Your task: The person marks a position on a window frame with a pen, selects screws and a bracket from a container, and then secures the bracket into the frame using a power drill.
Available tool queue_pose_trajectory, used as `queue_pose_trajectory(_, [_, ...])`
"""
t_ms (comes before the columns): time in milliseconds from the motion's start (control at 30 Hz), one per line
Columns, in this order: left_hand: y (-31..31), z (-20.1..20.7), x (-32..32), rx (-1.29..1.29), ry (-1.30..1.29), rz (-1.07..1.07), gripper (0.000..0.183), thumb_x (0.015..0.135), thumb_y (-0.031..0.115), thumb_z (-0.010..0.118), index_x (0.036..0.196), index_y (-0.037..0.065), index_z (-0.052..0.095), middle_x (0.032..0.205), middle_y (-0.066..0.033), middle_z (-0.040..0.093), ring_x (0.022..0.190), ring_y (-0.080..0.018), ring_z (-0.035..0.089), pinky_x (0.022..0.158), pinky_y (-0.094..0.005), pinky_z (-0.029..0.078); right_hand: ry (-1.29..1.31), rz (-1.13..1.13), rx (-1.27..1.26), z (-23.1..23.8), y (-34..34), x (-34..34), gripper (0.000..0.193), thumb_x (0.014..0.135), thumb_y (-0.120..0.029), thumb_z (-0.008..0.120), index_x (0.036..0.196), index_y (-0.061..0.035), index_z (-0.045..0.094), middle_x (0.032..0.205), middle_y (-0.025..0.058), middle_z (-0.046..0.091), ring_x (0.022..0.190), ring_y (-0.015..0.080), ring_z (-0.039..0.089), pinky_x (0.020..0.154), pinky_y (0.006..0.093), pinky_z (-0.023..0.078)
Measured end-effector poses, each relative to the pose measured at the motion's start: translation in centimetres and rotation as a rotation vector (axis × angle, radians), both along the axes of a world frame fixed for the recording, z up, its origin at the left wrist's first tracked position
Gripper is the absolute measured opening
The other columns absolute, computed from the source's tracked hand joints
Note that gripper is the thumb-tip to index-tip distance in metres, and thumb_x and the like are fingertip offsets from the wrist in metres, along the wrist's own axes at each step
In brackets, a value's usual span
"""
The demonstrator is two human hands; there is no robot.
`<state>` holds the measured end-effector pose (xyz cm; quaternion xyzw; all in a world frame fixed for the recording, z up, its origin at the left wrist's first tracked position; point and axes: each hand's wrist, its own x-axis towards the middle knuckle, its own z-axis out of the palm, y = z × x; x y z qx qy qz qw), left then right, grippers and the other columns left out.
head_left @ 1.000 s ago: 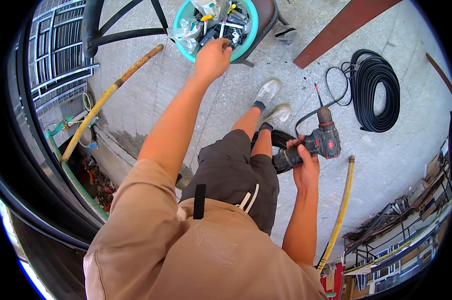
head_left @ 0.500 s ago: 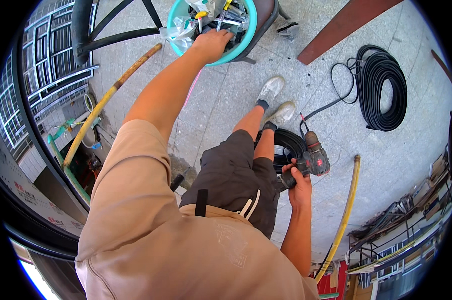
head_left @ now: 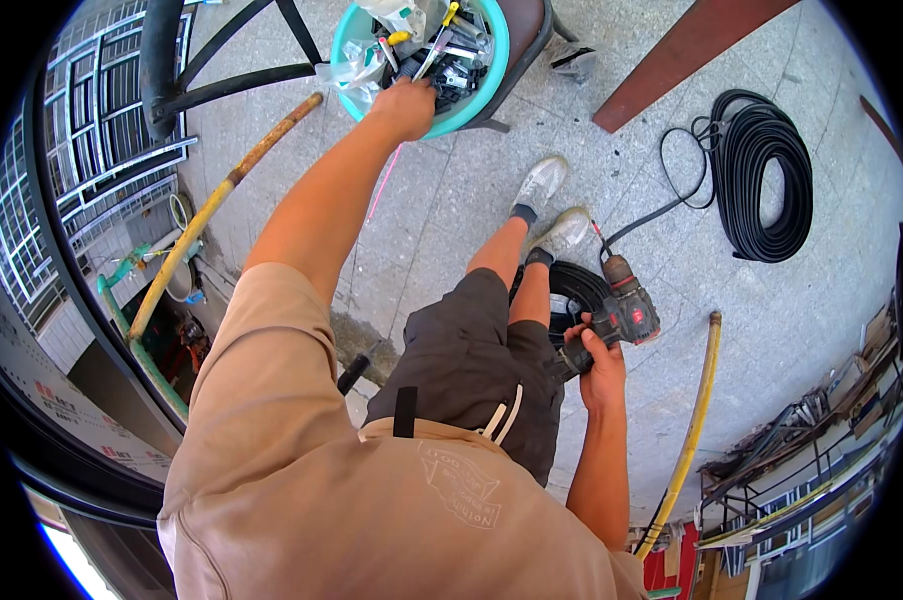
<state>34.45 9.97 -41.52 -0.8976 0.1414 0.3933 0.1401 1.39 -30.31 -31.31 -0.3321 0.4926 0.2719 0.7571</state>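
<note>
My right hand (head_left: 601, 368) is wrapped round the grip of a dark cordless drill (head_left: 631, 315), whose thin bit points away from me. Far ahead, my left hand (head_left: 406, 108) reaches over the near rim of a turquoise basin (head_left: 503, 75). Its fingertips disappear among dark small parts (head_left: 456, 75), so I cannot see whether they grip anything. The basin also holds clear plastic bags (head_left: 356, 68), a yellow-handled tool (head_left: 439, 38) just beyond my fingers, and several metal-looking pieces.
A coil of black hose or cable (head_left: 796, 190) lies on the grey floor at right, with another coil (head_left: 576, 290) beside my legs. Yellow curved bars (head_left: 226, 190) rise at left and right. A brown beam (head_left: 686, 60) slants at the top, near a black metal frame (head_left: 241, 85).
My left hand has shifted left and slightly nearer within the basin, uncovering more parts. The drill in my right hand has tipped slightly left.
</note>
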Motion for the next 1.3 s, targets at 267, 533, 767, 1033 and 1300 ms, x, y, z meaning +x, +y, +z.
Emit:
queue_pose_trajectory(267, [-0.8, -0.8, 0.7, -0.367, -0.252, 0.208, 0.073, 0.092, 0.005, 0.057, 0.163, 0.021, 0.050, 0.140, -0.0176, 0.070, 0.121, -0.0436, 0.067, 0.106, -0.0509, 0.054, 0.012, -0.005, 0.000, -0.7, -0.4, -0.5, 0.035, 0.101, -0.008, 0.072, 0.132, 0.0017, 0.062, 0.107, 0.0113, 0.073, 0.102, 0.0207, 0.070, 0.094, 0.0360, 0.056])
queue_pose_trajectory(533, [-1.1, -1.5, 1.4, -0.423, -0.323, 0.334, 0.047, 0.094, 0.017, 0.069, 0.141, 0.013, 0.067, 0.130, -0.0188, 0.073, 0.117, -0.0410, 0.071, 0.103, -0.0498, 0.057, 0.018, 0.016, 0.033, -1.3, -0.4, -0.8, 0.035, 0.101, -0.009, 0.073, 0.132, 0.0016, 0.063, 0.108, 0.0109, 0.072, 0.103, 0.0239, 0.071, 0.099, 0.0396, 0.057])
queue_pose_trajectory(767, [-3.3, -0.8, 1.8, -0.340, -0.197, 0.260, 0.056, 0.093, 0.026, 0.074, 0.148, 0.028, 0.063, 0.137, -0.0170, 0.065, 0.123, -0.0393, 0.069, 0.104, -0.0504, 0.057, 0.038, 0.011, 0.044, -1.7, 0.2, -0.8, 0.036, 0.101, -0.010, 0.073, 0.133, 0.0013, 0.063, 0.108, 0.0103, 0.072, 0.103, 0.0238, 0.070, 0.100, 0.0398, 0.056])
queue_pose_trajectory(1033, [-1.7, 0.0, 2.2, -0.203, -0.114, -0.021, 0.039, 0.092, 0.022, 0.069, 0.130, 0.022, 0.074, 0.120, -0.0153, 0.066, 0.113, -0.0379, 0.072, 0.093, -0.0511, 0.060, 0.041, 0.023, 0.054, -2.2, 0.5, -0.8, 0.036, 0.101, -0.010, 0.073, 0.134, 0.0010, 0.062, 0.109, 0.0096, 0.071, 0.104, 0.0232, 0.070, 0.100, 0.0399, 0.056])
queue_pose_trajectory(1300, [1.4, 1.4, 0.5, -0.142, -0.235, -0.026, 0.030, 0.088, 0.015, 0.066, 0.114, 0.017, 0.080, 0.111, -0.0134, 0.066, 0.108, -0.0348, 0.071, 0.090, -0.0513, 0.060, 0.054, 0.003, 0.053, -2.5, -0.1, -0.8, 0.035, 0.102, -0.009, 0.072, 0.134, 0.0014, 0.062, 0.109, 0.0092, 0.071, 0.104, 0.0226, 0.071, 0.100, 0.0390, 0.057])
